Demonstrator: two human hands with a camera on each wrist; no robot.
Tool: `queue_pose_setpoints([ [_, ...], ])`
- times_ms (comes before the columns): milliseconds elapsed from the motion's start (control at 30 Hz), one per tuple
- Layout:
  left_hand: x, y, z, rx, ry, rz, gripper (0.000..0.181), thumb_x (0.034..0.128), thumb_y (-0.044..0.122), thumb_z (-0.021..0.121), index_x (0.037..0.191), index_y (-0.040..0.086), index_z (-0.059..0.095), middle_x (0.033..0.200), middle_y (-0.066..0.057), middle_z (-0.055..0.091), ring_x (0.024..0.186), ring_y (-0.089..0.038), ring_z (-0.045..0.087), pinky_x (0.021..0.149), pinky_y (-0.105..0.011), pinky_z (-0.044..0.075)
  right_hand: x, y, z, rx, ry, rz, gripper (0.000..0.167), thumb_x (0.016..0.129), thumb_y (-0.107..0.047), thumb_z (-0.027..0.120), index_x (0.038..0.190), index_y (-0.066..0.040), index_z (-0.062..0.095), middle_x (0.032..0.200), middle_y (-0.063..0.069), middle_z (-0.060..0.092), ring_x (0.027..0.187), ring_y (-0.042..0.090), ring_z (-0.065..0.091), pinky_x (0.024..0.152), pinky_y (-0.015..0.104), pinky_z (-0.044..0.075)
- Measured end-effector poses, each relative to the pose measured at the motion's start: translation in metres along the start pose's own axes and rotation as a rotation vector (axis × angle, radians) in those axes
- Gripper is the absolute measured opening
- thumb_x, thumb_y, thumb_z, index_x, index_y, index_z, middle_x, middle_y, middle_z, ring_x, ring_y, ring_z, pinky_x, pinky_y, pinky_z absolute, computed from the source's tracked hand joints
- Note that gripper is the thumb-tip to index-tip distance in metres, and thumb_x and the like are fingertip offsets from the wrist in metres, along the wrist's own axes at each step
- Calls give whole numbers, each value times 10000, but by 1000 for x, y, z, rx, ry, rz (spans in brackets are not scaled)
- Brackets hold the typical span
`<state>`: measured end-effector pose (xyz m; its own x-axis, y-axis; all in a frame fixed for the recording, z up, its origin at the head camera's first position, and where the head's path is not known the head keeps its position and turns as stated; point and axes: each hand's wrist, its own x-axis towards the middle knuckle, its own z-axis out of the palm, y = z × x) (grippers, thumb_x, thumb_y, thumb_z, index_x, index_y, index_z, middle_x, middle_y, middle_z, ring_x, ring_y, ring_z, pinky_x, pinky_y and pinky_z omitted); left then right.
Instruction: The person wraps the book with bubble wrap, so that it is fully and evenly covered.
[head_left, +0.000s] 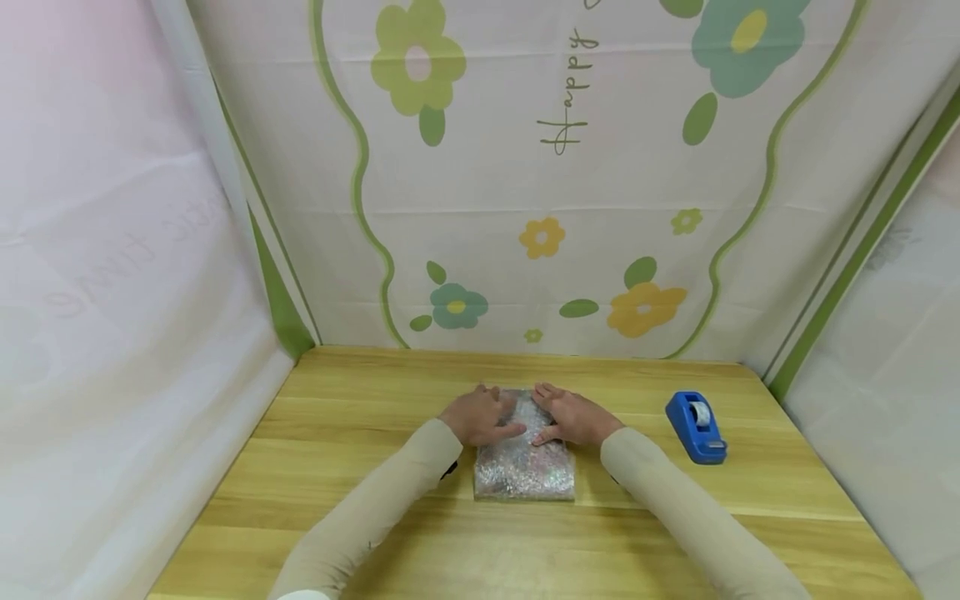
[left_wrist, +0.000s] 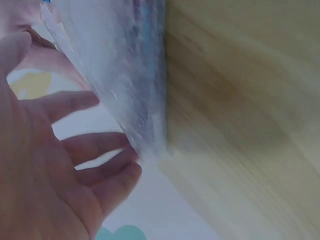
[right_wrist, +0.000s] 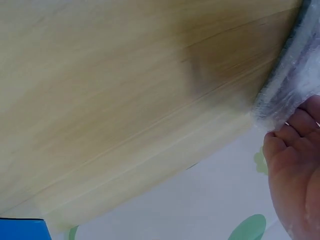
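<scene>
Plastic-wrapped packet (head_left: 525, 477) under left hand (head_left: 478, 417) and right hand (head_left: 577, 418), fingers loosely extended.
Inside indistinct; right-wrist view crops packet and hand.

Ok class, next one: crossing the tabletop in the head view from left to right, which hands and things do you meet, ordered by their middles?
Left hand → packet → right hand → tape dispenser.

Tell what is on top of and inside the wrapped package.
The left hand and right hand rest on the package. Its contents cannot be made out through the shiny wrap.
</scene>
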<state>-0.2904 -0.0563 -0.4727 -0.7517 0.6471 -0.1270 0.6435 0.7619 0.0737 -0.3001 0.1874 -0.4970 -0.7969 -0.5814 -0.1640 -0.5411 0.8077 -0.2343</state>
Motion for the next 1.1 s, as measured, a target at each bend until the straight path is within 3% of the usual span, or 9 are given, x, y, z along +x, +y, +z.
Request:
queue_pose_setpoints([
  [267, -5, 13, 5, 58, -56, -93, 804, 1051, 709, 403, 1647, 170, 398, 1677, -227, 389, 1551, -376, 418, 1251, -464, 419, -2, -2, 0, -24, -17, -20, 996, 949, -614, 641, 1640, 23, 310, 1730, 253, 242, 1622, 419, 236, 1280, 584, 315],
  [600, 0, 21, 16, 62, 12, -158, 703, 1100, 644, 330, 1613, 184, 468, 1664, -185, 432, 1563, -342, 406, 1266, -447, 400, -1, 3, 1, -73, -6, -39, 1001, 962, -637, 605, 1640, 35, 302, 1727, 250, 254, 1619, 410, 254, 1279, 572, 327],
  [900, 1, 26, 16, 134, 46, -175, 774, 1033, 699, 479, 1597, 170, 492, 1630, -174, 488, 1543, -323, 440, 1259, -416, 411, -1, -1, -1, -76, 5, -42, 995, 956, -612, 620, 1628, 55, 315, 1718, 261, 268, 1615, 421, 256, 1283, 557, 323],
  [1100, 1, 27, 19, 98, 44, -179, 760, 1040, 665, 509, 1606, 159, 476, 1642, -197, 459, 1548, -358, 421, 1240, -442, 436, -4, -1, -1, -43, -9, -23, 998, 971, -619, 621, 1645, 35, 285, 1738, 235, 233, 1629, 406, 224, 1294, 560, 302],
])
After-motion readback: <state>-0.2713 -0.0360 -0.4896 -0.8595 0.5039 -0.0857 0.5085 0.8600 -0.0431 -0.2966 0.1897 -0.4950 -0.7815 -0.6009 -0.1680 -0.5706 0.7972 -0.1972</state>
